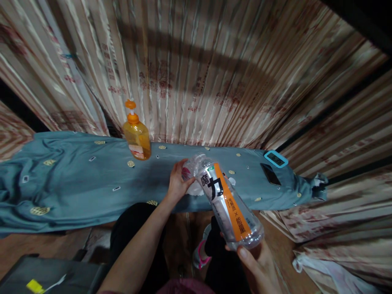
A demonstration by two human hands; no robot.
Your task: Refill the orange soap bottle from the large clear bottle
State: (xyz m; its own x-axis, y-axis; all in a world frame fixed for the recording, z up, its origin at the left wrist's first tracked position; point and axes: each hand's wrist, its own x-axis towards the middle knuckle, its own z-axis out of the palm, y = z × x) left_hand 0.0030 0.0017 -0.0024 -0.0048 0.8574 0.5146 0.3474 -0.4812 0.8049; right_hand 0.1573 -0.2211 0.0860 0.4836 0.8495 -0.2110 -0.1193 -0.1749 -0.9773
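A large clear plastic drink bottle with an orange and silver label lies tilted across the front of the bench. Its base rests in my right hand, whose thumb and fingers close round the bottom. The neck end points up and left, toward my left hand. My left fingers are closed on a translucent plastic piece with a pink print, beside the bottle's neck. Whether that piece is a cup or a bag I cannot tell. The bottle's shoulder partly covers it. No liquid can be made out in the bottle.
A teal patterned cloth covers the narrow bench. An orange pump bottle stands at the back left. To the right lie a phone and a blue-framed digital clock. Pleated curtains hang behind. A dark stool stands lower left.
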